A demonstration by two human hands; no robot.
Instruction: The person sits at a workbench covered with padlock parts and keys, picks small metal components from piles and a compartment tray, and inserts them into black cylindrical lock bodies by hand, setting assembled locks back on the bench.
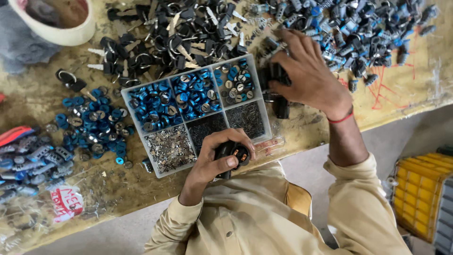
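While the far left of the workbench is mostly clutter, you can pick out a heap of grey and blue lock barrels and, just beside it, a loose spread of blue ring caps. Up top sits a white bowl, then a big pile of black-headed keys. In the middle is a clear compartment tray (blue caps in the upper cells, tiny metal bits and pins in the lower ones). The left hand is at the tray's near edge, fingers curled tight around a small black lock part, thumb pressed on its front. Further right, the right hand reaches just past the tray, fingers spread and bent down onto some black lock housings; can't tell if it's actually pinching one. Behind it lies a heap of blue-grey cylinders, and a yellow crate sits off the bench.
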